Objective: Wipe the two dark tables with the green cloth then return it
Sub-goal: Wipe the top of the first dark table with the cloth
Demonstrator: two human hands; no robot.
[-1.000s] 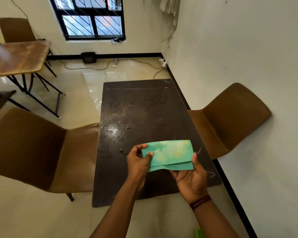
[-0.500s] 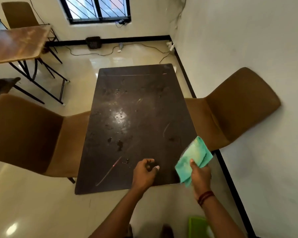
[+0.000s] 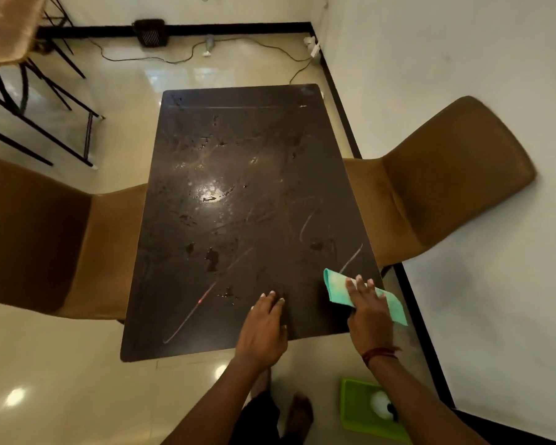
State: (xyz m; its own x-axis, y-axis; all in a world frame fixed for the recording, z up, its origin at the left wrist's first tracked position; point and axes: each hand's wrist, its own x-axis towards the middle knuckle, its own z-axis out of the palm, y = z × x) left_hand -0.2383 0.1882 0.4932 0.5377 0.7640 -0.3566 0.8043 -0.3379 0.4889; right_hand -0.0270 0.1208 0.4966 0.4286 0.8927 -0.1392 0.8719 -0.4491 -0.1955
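Both forearms are bare from the picture's lower edge up to the left hand (image 3: 264, 329) and the right hand (image 3: 369, 316), whose fingernails are pale-tipped. A thin dark-red thread band (image 3: 379, 353) circles the right wrist, its strands loosely bunched. Lower down are a dark trouser leg (image 3: 257, 419) and a bare foot (image 3: 299, 411) — both blurred.

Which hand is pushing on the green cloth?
The right hand, the one with the red thread round its wrist: it presses flat on the green cloth at the near right corner of the dark table. The left hand touches only the table.

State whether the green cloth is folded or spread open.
Folded: the green cloth is a narrow strip under the right hand on the dark table.
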